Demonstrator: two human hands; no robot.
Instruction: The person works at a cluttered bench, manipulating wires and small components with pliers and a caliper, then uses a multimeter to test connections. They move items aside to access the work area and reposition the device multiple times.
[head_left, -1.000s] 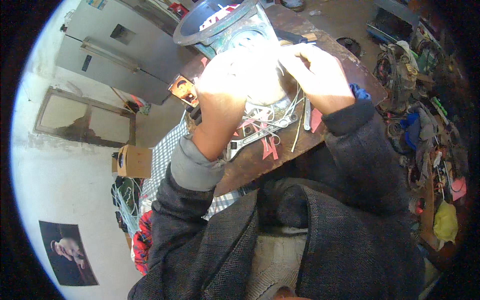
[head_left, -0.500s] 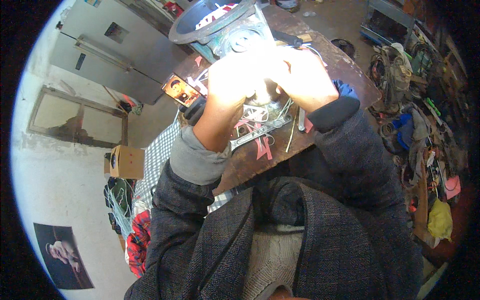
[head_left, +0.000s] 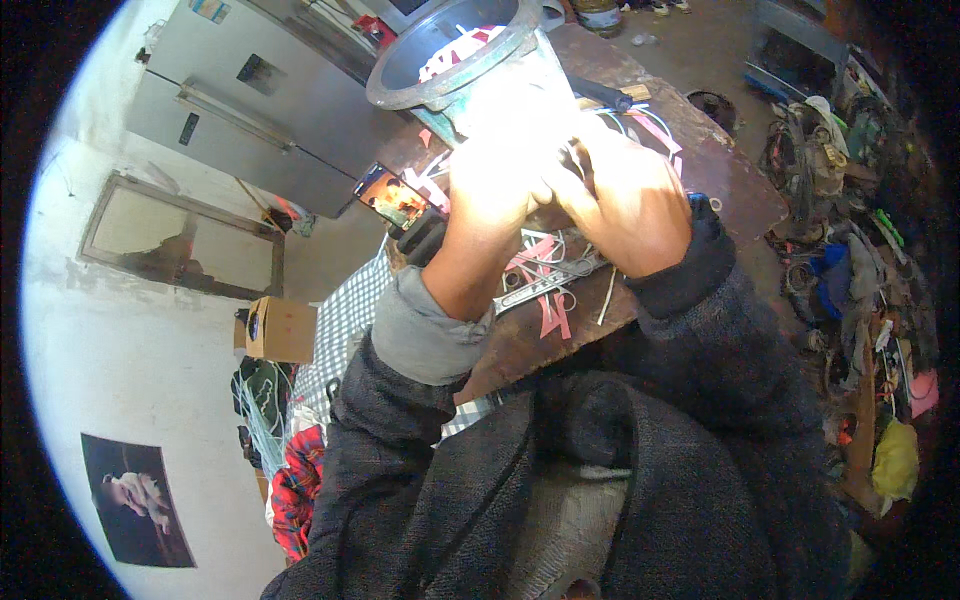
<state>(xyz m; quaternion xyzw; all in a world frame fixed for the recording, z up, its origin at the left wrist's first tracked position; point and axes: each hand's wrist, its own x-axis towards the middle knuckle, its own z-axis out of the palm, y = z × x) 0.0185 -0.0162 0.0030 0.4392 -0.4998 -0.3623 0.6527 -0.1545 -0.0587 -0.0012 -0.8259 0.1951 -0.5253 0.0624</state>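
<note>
My left hand (head_left: 498, 180) and my right hand (head_left: 635, 205) are close together over the table, thumbs nearly meeting. Both look closed, with curled fingers. Strong glare whites out the fingertips and whatever is between them. Just beyond the hands stands a greenish metal housing (head_left: 400, 97) with a wide round rim, tilted, with white and red material inside. Below the hands lie a metal wrench (head_left: 525, 294), pink strips (head_left: 553, 322) and thin white strips. A lit phone (head_left: 393, 195) on a dark holder stands beside my left wrist.
The worn brown table (head_left: 500, 365) has a dark tube-like tool (head_left: 598, 92) at its far side. A checked cloth (head_left: 345, 310) and a cardboard box (head_left: 282, 330) are at left. Cables, rags and a yellow bag (head_left: 895, 460) clutter the right. A grey metal door (head_left: 235, 90) rises behind.
The whole view has shifted, so the scene sits further right and slightly lower. Both hands stay together by the housing, and the glare now covers more of its side. The phone's picture has changed.
</note>
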